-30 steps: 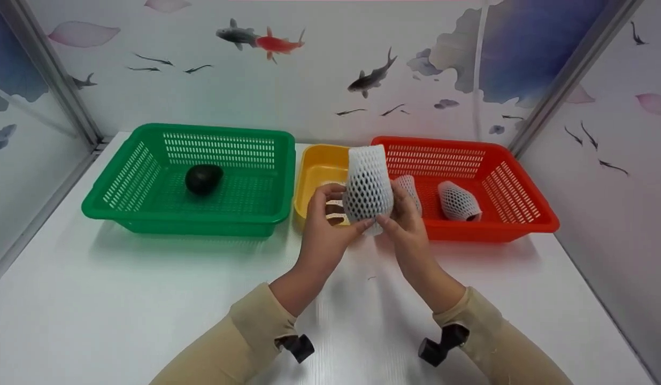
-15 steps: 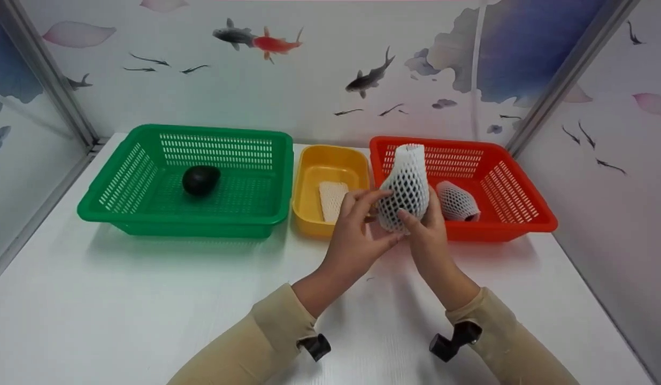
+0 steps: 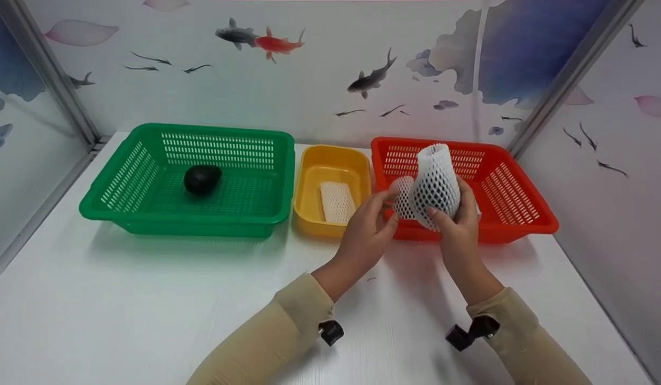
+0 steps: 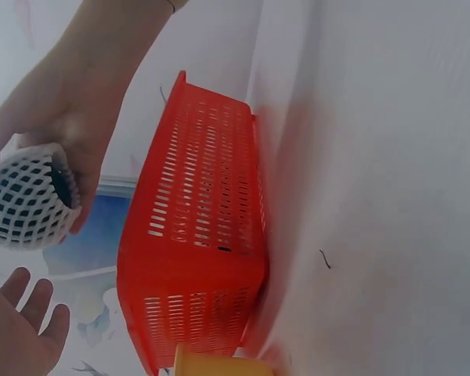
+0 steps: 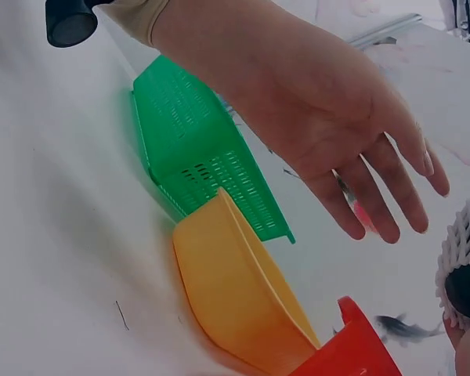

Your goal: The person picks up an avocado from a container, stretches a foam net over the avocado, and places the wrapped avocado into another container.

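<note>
1 netted fruit (image 3: 438,184) in right hand (image 3: 461,226), 1 bare fruit (image 3: 202,180) in green basket (image 3: 186,218)

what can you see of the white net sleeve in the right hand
The white net sleeve looks like foam mesh with diamond-shaped holes. It is wider low down and narrows to a loose top; a dark object shows at its lower opening. The right hand grips it nearly upright, overlapping the red basket in the head view. The left hand is apart from it.
</note>
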`<state>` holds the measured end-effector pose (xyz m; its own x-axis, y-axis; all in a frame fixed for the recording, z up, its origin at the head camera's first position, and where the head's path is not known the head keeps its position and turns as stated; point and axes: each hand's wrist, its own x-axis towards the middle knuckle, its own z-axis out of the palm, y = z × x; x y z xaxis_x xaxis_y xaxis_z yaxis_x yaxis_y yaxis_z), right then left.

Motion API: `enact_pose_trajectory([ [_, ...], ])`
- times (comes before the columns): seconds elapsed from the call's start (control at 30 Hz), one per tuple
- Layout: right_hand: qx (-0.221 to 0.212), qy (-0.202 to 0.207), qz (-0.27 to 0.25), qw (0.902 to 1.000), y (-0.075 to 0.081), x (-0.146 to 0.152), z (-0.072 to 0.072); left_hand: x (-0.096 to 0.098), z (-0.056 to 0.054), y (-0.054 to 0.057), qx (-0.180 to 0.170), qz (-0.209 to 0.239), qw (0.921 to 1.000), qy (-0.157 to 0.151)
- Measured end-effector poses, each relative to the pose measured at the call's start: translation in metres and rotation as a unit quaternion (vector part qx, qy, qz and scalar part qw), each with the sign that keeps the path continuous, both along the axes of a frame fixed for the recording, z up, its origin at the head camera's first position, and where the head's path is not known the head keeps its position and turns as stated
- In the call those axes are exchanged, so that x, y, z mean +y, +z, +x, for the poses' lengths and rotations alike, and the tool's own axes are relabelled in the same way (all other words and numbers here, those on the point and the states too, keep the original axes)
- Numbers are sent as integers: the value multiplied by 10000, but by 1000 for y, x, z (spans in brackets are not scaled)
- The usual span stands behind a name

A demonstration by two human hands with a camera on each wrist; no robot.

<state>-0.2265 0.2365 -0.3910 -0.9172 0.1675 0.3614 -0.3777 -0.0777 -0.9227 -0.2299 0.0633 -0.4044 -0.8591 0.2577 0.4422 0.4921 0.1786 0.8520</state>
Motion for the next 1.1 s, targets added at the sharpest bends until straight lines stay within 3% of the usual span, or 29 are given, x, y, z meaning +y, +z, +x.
enact_pose_trajectory([
  [0.07, 72, 52, -128, 9999, -1, 2, -1, 4, -4, -4, 66, -581, 9982, 140],
  [0.13, 132, 99, -219, 9996, -2, 3, -2, 9, -9, -7, 281, -1448, 9887, 248],
  [0.17, 144, 111, -242, 9995, -2, 4, -2, 12, -11, -8, 440, -1917, 9800, 286],
  [0.27, 149, 149, -318, 9993, -2, 6, -2, 19, -19, -11, 1023, -3113, 9443, 306],
  [0.4, 172, 170, -367, 9990, -3, 7, -3, 27, -28, -14, 1414, -3890, 9100, 253],
  [0.53, 224, 157, -370, 9989, -5, 11, -8, 35, -36, -16, 1644, -4649, 8698, 181],
  [0.63, 142, 109, -293, 9994, -7, 16, -14, 39, -40, -17, 1657, -4971, 8516, 116],
  [0.8, -303, -151, 327, 9989, -10, 27, -24, 47, -43, -20, 1552, -5275, 8352, 129],
  [0.9, -756, -296, 880, 9928, -10, 34, -30, 49, -44, -21, 1560, -5474, 8220, 173],
  [1.1, -1766, -479, 1745, 9675, -3, 50, -48, 48, -48, -19, 1356, -5484, 8251, 79],
])
